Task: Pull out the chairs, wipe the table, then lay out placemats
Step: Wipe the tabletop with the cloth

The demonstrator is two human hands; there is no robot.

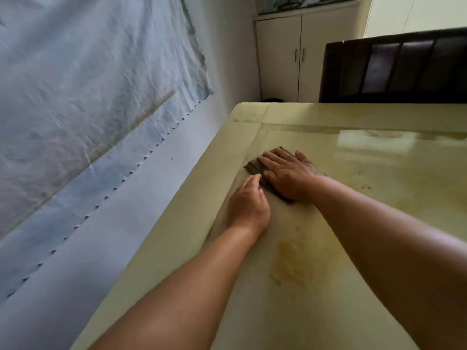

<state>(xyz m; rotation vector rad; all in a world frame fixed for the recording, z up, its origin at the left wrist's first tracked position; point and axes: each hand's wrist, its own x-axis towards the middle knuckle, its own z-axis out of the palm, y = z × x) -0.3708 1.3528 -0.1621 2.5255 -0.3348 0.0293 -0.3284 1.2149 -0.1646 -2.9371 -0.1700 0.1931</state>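
a folded dark grey cloth [271,165] is pressed onto the glossy cream bench [366,173] by the flat right hand [290,176], its edge touched by the loosely curled left hand [249,205].

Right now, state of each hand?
Left hand: fingers loosely curled, touching the cloth's edge; grip cannot be told.
Right hand: open, pressed flat on the cloth.

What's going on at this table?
A person is wiping the table. The right hand lies flat on a dark folded cloth near the far left corner, pressing it down. The left hand sits beside it with fingers loosely curled, fingertips at the cloth's near edge. A yellowish stain shows on the tabletop closer to the person. A dark chair stands at the far side. No placemats are in view yet.
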